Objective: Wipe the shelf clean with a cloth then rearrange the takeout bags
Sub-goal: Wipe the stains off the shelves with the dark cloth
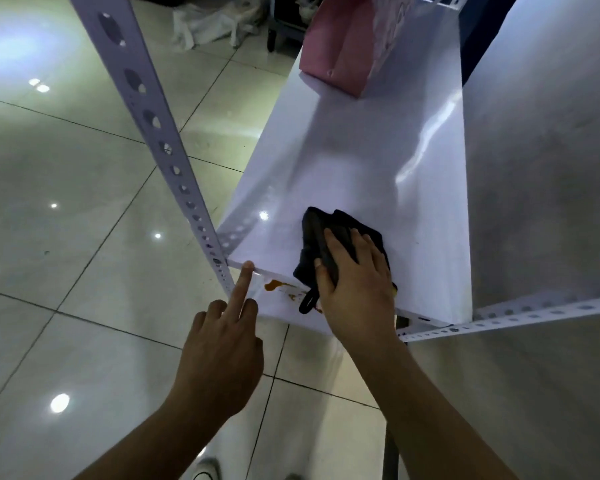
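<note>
Head view: right hand [355, 282] presses flat on black cloth [321, 237], near front edge of shelf [343, 161]. Orange stain [273, 285] just left of cloth, on lower shelf. Left hand [222, 355] holds nothing, one finger on edge. Pink bag [340, 43] far back.

Cloth [329, 244] lies on the shelf [361, 161] near its front edge, with the right hand [355, 282] on top of it and a loop of it hanging over that edge. Left of the cloth, the left hand [222, 355] sits before the shelf, one fingertip touching the front corner just beside the post [160, 133]. A stain [274, 285] shows below the edge, between the two hands. Far back on the shelf stands a bag [343, 43], well apart from the cloth. Wall [541, 168] runs along the shelf's right side, floor [66, 202] to the left.
</note>
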Demonstrator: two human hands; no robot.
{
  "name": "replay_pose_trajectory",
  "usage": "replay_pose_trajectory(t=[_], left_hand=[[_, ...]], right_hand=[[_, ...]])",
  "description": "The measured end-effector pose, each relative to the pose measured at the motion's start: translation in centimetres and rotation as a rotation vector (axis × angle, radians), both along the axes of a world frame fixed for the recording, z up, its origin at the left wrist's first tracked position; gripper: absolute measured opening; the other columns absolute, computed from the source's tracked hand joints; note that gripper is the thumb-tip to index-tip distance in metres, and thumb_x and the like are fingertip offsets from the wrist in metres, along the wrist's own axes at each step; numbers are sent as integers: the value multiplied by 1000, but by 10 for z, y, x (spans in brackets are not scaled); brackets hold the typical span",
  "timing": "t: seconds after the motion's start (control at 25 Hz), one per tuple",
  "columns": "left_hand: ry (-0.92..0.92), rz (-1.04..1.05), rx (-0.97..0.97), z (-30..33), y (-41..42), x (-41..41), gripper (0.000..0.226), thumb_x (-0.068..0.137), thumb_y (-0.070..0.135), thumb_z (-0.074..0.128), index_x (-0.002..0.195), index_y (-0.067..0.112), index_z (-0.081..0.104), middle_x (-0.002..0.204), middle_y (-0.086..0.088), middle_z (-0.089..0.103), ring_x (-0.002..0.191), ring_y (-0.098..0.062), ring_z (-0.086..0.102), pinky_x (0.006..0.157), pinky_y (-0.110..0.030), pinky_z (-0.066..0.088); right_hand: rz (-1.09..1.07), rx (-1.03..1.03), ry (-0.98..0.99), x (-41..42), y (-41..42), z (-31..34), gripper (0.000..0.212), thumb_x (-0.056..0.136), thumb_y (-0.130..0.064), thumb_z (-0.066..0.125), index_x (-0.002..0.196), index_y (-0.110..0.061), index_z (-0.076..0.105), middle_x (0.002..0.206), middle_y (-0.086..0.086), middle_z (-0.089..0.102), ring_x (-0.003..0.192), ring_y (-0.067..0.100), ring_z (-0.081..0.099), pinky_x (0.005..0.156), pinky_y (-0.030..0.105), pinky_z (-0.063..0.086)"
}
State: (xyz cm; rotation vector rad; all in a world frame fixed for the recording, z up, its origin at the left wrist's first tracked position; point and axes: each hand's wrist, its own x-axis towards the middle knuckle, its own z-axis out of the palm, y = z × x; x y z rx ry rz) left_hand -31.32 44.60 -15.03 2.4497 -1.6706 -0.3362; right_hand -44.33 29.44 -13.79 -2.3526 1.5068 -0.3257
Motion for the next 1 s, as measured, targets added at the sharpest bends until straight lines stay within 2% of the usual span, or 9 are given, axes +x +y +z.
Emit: replay_pose_trajectory(t=[0.12, 0.24, 0.36, 0.52, 0.6, 0.76, 0.84, 0.92, 1.0], left_hand=[[-12, -24, -10, 0, 1, 0, 24, 79, 20, 61, 102, 16, 60, 166, -7, 2, 87, -25, 58, 70, -39, 50], [-19, -26, -17, 0, 0, 0, 25, 78, 20, 62, 103, 15, 61, 166, -9, 3, 87, -26, 59, 70, -40, 51], [-20, -21, -12, -2, 1, 1, 27, 80, 22, 60, 105, 14, 61, 166, -10, 1, 86, -27, 59, 71, -41, 51], [-15, -21, -24, -1, -1, -3, 25, 80, 20, 58, 103, 13, 60, 166, -9, -1, 82, -26, 56, 69, -39, 48], [-2, 1, -19, -1, -1, -4, 25, 81, 20, 56, 105, 12, 59, 166, -10, -3, 84, -25, 55, 70, -38, 46], [-28, 19, -24, -3, -4, -12, 32, 82, 22, 45, 109, 13, 58, 166, -10, -9, 86, -25, 54, 72, -38, 46], [-39, 16, -9, -3, -3, -16, 36, 82, 23, 39, 111, 13, 57, 165, -10, -12, 86, -24, 53, 74, -37, 46], [-40, 1, 10, -2, -3, -18, 36, 85, 22, 43, 118, 12, 56, 164, -11, -17, 90, -23, 53, 78, -36, 46], [-40, 9, 38, -2, -2, -15, 37, 87, 21, 47, 122, 12, 55, 163, -11, -21, 96, -24, 54, 82, -37, 47]], right_hand=[[-200, -38, 72, -36, -19, -5, 53, 102, -47, 45, 154, -32, 41, 163, 7, 32, 152, 30, 24, 120, 51, 28], [-341, 16, 87, -54, -71, -3, 56, 103, -48, 43, 155, -29, 38, 165, 11, 28, 151, 33, 22, 123, 51, 21], [-288, 56, 69, -63, -95, 7, 57, 102, -46, 45, 155, -26, 38, 163, 14, 29, 151, 34, 22, 123, 49, 20], [-234, -61, 67, -67, -19, -1, 55, 101, -44, 49, 151, -23, 46, 157, 16, 40, 145, 38, 33, 116, 55, 33], [-147, -60, 106, -56, -16, -1, 56, 102, -46, 46, 153, -24, 43, 158, 16, 39, 147, 37, 31, 119, 53, 30], [-138, 6, 165, -16, -62, 5, 59, 104, -49, 38, 157, -25, 33, 163, 14, 30, 152, 34, 23, 124, 49, 20], [-105, -44, 135, -5, -49, -2, 58, 104, -48, 38, 156, -24, 36, 162, 15, 33, 151, 35, 25, 123, 50, 21], [-12, -139, 95, -4, -22, -5, 55, 103, -47, 42, 152, -22, 44, 157, 16, 41, 148, 36, 32, 120, 52, 27], [58, -124, 83, -4, -18, -1, 55, 102, -48, 44, 151, -24, 45, 157, 13, 41, 148, 35, 32, 120, 51, 28]])
